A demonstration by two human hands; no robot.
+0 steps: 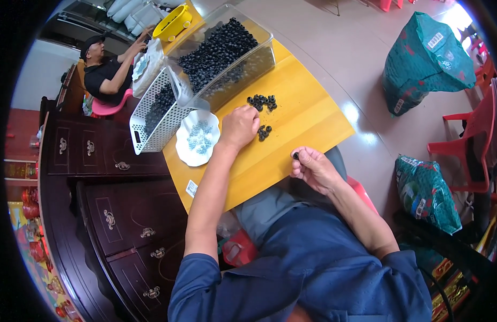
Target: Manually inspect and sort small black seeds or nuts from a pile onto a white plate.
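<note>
My right hand (316, 170) is raised by the table's near right edge, thumb and fingers pinching a small black ring-like part (296, 156). Over the yellow wooden table (307, 102), my left hand (238, 126) rests with its fingers curled closed; whatever may be in them is hidden. Beside its fingertips lies a small cluster of loose black parts (264, 132), and a larger cluster of the same parts (262, 102) is just beyond. Left of my left wrist, a white scalloped dish (185, 153) holds small pale-blue, clear-looking pieces.
A clear plastic bin (264, 53) full of black parts stands farther back, next to a white perforated basket (146, 140) with more. Beyond sit a yellow basket (173, 22) and another person (106, 75) working. Dark drawers (125, 214) flank the left; green sacks (420, 64) stand right.
</note>
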